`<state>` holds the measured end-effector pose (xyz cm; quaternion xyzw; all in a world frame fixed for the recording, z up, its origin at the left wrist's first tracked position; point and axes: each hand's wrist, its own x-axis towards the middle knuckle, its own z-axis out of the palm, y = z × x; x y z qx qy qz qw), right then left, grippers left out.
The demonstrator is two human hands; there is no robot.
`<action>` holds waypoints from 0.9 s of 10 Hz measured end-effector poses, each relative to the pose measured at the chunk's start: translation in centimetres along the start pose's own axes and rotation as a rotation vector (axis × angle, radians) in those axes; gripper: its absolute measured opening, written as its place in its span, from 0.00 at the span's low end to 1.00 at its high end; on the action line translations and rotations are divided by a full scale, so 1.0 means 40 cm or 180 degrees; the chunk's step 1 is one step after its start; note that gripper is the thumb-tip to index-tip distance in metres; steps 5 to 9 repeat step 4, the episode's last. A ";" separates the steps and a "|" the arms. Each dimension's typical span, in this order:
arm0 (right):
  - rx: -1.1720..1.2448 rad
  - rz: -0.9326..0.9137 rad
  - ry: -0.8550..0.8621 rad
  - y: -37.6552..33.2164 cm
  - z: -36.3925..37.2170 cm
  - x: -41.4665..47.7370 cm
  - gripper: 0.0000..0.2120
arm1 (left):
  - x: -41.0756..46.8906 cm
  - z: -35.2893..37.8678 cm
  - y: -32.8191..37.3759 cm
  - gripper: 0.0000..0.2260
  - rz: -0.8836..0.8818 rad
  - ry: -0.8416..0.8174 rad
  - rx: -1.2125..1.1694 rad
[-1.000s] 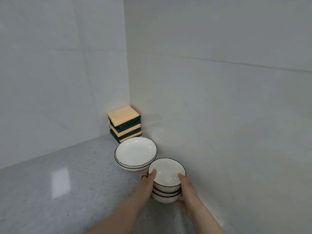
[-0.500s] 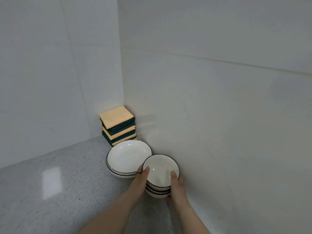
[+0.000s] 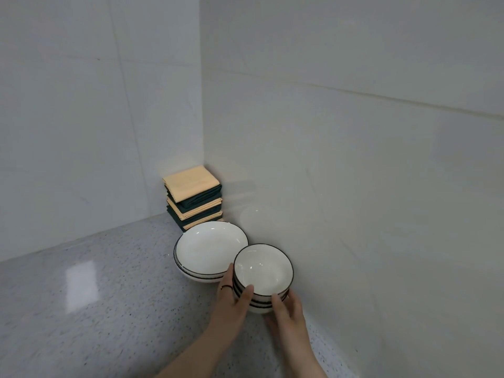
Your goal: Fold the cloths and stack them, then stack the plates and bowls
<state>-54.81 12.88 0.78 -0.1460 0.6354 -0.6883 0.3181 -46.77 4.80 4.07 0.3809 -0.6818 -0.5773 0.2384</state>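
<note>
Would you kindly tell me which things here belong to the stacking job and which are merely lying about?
For the job:
- stack of folded tan and dark green cloths
- stack of white dark-rimmed plates
- stack of white dark-rimmed bowls, gripped by the left hand and right hand

Merely there:
- speckled grey countertop
- pale tiled walls
- dark ring on a left finger

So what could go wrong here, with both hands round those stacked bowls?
Possibly a knock: the stack of bowls sits close beside the stack of plates and the wall, so sliding it could chip a rim. Also, the left hand and right hand hold it only by its sides; tilted, the top bowl might slip.
</note>
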 end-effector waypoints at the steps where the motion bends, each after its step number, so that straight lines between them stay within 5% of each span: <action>1: -0.0236 -0.0098 -0.0040 -0.005 -0.004 0.006 0.22 | 0.006 -0.003 0.000 0.28 -0.0014 0.0038 0.0043; 3: -0.0289 -0.0026 -0.0050 -0.020 -0.010 -0.018 0.24 | -0.009 -0.043 -0.004 0.24 0.0056 -0.0264 0.0131; 4: -0.0566 -0.0116 0.0417 -0.010 -0.022 -0.055 0.21 | -0.044 -0.089 -0.004 0.19 -0.0004 -0.0304 0.0355; 9: -0.0566 -0.0116 0.0417 -0.010 -0.022 -0.055 0.21 | -0.044 -0.089 -0.004 0.19 -0.0004 -0.0304 0.0355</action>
